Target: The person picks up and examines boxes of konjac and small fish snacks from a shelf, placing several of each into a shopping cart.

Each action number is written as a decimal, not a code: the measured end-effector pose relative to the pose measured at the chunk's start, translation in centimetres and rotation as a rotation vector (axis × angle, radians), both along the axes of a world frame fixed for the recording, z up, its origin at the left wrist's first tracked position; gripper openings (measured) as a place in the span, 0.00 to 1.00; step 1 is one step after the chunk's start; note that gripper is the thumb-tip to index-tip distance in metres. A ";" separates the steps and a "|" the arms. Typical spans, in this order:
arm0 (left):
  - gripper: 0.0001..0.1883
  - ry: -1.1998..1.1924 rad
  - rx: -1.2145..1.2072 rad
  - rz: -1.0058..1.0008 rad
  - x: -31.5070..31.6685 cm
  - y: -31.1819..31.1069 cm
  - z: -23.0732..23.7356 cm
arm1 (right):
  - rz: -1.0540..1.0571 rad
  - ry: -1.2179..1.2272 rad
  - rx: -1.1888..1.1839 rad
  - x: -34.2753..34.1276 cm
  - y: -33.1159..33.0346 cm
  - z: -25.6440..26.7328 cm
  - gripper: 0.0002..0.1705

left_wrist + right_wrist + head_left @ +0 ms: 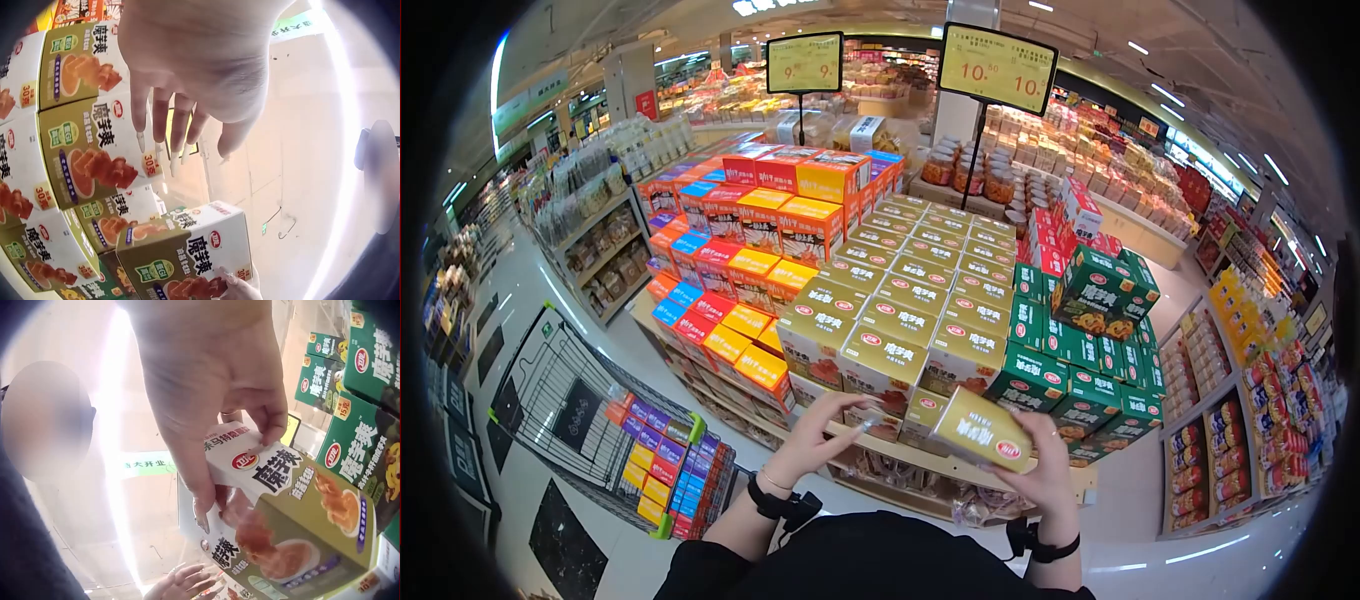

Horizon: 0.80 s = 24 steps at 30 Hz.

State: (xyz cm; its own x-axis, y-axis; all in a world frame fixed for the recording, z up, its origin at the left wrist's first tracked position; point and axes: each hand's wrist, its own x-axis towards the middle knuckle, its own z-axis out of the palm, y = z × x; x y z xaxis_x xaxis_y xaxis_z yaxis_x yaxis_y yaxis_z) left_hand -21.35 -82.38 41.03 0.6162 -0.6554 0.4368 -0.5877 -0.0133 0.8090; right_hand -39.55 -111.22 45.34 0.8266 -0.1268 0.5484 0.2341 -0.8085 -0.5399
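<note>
The head view is bright. Long white lights [1167, 94] shine from the ceiling [1100, 18], and the floor [1200, 552] shines back in streaks. The picture's corners are black, and things near the round edge bend. Both wrist views have a very strong white glow [351, 125], and much behind looks pale and washed out.

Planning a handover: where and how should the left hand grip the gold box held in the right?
I'd take the gold box by its free end, from the left, pinching opposite flat sides; the right hand grips the other end.
</note>
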 end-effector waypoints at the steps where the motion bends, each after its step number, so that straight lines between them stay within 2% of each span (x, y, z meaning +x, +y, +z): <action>1: 0.21 0.003 0.003 0.000 -0.1 0.5 0.3 | 0.000 0.003 0.003 0.6 -0.5 0.0 0.43; 4: 0.19 -0.099 -0.003 0.072 -0.3 1.6 0.8 | 0.090 -0.003 0.002 3.0 -1.6 -0.4 0.42; 9: 0.17 -0.113 0.070 0.137 -0.8 3.9 -0.3 | 0.136 0.087 0.078 5.8 -1.3 -2.5 0.43; 11: 0.16 -0.101 0.077 0.167 -1.3 4.6 -0.5 | 0.010 0.138 -0.006 6.3 -0.7 -2.6 0.46; 15: 0.15 -0.005 0.081 0.224 -2.0 6.3 -1.4 | -0.109 0.033 -0.097 6.1 -0.8 -3.0 0.43; 19: 0.15 0.051 0.151 0.258 -2.5 7.3 -1.2 | -0.130 0.009 -0.100 5.7 -1.1 -3.8 0.41; 24: 0.15 0.006 0.176 0.285 -2.5 7.5 -0.3 | -0.246 -0.025 -0.108 5.5 -0.4 -3.7 0.41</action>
State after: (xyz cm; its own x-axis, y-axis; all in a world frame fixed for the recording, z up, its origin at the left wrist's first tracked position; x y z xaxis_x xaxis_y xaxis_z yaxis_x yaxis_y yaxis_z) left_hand -23.88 -74.83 40.74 0.7879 -0.5213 0.3277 -0.5353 -0.3168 0.7830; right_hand -34.05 -111.59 41.69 0.7644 -0.2618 0.5892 0.0352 -0.8955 -0.4436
